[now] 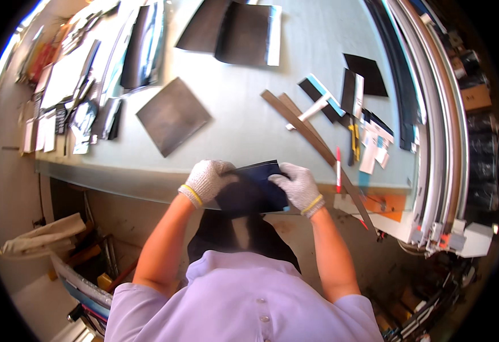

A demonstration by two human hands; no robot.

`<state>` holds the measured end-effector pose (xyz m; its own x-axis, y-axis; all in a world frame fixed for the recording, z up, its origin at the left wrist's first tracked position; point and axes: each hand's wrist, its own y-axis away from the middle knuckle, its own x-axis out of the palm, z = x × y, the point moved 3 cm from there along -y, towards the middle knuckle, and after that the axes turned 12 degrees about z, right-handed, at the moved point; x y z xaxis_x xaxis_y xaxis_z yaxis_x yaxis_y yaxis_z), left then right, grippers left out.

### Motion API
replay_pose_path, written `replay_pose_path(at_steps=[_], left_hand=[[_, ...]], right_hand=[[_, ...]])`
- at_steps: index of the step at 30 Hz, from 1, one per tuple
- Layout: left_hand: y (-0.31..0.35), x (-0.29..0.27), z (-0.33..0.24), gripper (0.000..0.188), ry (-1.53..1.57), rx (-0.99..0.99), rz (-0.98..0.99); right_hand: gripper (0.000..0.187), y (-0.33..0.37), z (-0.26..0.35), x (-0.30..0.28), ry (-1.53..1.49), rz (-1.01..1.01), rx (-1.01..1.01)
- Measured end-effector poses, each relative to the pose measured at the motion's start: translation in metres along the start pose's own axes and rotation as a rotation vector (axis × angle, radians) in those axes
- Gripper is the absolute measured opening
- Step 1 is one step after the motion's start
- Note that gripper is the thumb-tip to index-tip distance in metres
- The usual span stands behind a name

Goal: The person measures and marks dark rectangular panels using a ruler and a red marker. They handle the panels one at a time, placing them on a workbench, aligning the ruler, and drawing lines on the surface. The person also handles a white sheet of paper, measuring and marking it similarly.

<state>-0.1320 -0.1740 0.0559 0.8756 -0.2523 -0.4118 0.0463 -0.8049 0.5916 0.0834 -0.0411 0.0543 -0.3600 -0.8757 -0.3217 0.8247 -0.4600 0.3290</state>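
Observation:
A dark, flexible-looking sheet is held up between my two gloved hands, just off the front edge of the glass-topped table. My left hand, in a pale knit glove with a yellow cuff, grips the sheet's left side. On its upper right corner, my right hand pinches with the thumb over the front; its other fingers are partly hidden. Beyond my hands lies a brown-grey square sheet, turned like a diamond. What the dark sheet is made of I cannot tell.
Right of my hands lie long brown strips, a red pen, a yellow-handled cutter and white scraps. Dark sheets rest at the back. Several strips and offcuts pile up at left. Metal rails line the right side.

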Motion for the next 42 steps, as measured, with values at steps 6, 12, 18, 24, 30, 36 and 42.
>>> replay_pose_path(at_steps=[6,12,18,24,30,36,42], left_hand=[[0.029,0.008,0.070,0.036,0.893,0.006,-0.477],[0.025,0.039,0.084,0.023,1.460,0.069,-0.657],[0.032,0.019,0.088,0.026,1.355,0.087,-0.727],[0.038,-0.104,0.145,0.047,0.711,0.022,-1.067],[-0.008,-0.209,0.153,0.064,-0.211,-0.217,-0.801],[-0.036,-0.144,0.114,0.061,-0.324,-0.102,-0.602],[-0.013,0.024,0.032,0.068,-0.362,-0.020,-0.450]], right_hand=[[0.033,0.007,-0.057,0.019,-0.417,-0.225,0.120],[0.037,0.001,-0.010,0.103,-0.781,0.134,0.124],[0.023,-0.058,0.035,0.128,-0.938,-0.044,0.254],[0.034,-0.153,0.068,0.148,-0.729,0.042,0.230],[0.033,-0.149,0.055,0.142,-0.616,0.135,0.330],[0.035,0.008,-0.023,0.101,-0.530,0.442,0.591],[0.040,0.122,-0.086,0.085,-0.651,0.201,0.714]])
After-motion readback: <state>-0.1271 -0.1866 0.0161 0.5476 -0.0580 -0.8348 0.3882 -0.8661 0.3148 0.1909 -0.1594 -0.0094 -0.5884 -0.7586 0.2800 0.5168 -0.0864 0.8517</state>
